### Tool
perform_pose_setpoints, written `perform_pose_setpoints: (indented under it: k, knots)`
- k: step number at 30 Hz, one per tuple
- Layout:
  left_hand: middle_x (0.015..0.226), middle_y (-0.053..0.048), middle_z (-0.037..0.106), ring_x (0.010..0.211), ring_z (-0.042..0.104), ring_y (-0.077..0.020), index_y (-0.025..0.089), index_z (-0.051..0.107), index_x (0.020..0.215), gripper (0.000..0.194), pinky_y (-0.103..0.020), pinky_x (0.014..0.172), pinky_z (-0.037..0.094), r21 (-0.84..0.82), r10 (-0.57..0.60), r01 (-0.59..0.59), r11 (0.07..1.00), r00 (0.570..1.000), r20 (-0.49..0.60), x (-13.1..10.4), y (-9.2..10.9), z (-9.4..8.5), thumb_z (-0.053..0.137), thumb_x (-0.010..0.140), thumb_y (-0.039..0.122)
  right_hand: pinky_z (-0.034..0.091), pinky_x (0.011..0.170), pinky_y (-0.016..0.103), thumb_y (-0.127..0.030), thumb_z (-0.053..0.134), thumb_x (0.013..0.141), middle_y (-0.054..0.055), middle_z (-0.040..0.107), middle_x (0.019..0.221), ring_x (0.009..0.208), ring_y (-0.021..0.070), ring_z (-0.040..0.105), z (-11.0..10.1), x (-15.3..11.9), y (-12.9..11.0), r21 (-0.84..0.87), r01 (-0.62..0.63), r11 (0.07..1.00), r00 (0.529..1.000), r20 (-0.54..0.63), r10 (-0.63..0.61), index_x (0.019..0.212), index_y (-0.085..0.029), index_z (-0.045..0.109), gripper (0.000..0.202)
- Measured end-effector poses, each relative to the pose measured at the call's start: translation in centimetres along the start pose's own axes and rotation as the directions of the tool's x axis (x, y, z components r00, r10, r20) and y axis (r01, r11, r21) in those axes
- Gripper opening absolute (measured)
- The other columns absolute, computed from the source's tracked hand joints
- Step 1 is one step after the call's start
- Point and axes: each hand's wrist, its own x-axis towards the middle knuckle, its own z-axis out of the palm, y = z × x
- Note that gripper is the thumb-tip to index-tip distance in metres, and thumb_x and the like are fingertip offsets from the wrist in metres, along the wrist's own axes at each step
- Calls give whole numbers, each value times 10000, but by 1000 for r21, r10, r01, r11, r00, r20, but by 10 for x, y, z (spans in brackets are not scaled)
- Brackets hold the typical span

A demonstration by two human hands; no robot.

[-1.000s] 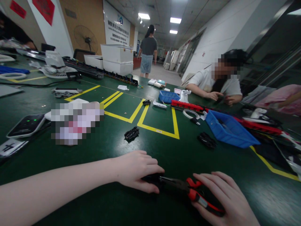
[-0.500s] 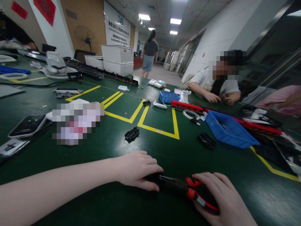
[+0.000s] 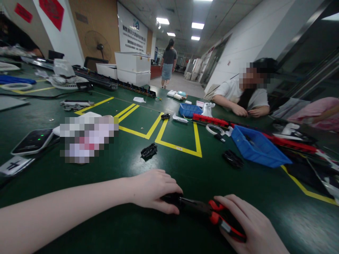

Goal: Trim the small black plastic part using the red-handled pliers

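My left hand is closed around a small black part, mostly covered by my fingers. Its exact kind does not show. In my right hand is a pair of pliers with red and black handles, jaws pointing left. The tips of the jaws meet the black part close to my left fingertips; whether they grip it is hard to see. A loose black plastic piece lies on the table beyond my left hand, and another dark piece lies farther right.
The green table carries yellow tape outlines. At the right stand a blue bin and red strips; a smaller blue tray is farther back. A phone-like device lies left. A person sits across the table.
Both hands and the pliers stay almost in place, with only a slight shift of the fingers. In the background, a walking person has moved a little farther away.
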Motion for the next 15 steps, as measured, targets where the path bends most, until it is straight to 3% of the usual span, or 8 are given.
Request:
perform_pose_setpoints:
  k: [6, 11, 15]
  knots:
    - [959, -62, 694, 833, 655, -198, 165, 609, 1125, 385, -290, 731, 453, 15, 10, -10, 1000, 1000, 3, -1, -2, 3, 674, 864, 441, 563, 713, 306, -303, 575, 777, 85, 680, 1048, 864, 215, 683, -1, 1, 6, 14, 74, 997, 997, 16, -74, 1204, -218, 564, 436]
    - [950, -52, 690, 818, 652, -190, 168, 612, 1110, 390, -288, 699, 447, 42, 17, -16, 999, 1000, -11, -2, -2, 2, 669, 865, 466, 567, 726, 317, -319, 564, 782, 81, 689, 1050, 863, 223, 689, 1, 0, 7, 10, 38, 999, 999, 9, -39, 1189, -225, 591, 419]
    - [933, -41, 686, 803, 644, -177, 160, 612, 1104, 404, -283, 668, 444, 65, 60, -59, 996, 998, -26, -1, -3, 1, 665, 867, 482, 579, 704, 312, -359, 604, 780, 62, 700, 1066, 862, 237, 698, 9, -7, 20, -21, 102, 995, 994, -25, -102, 1214, -253, 597, 447]
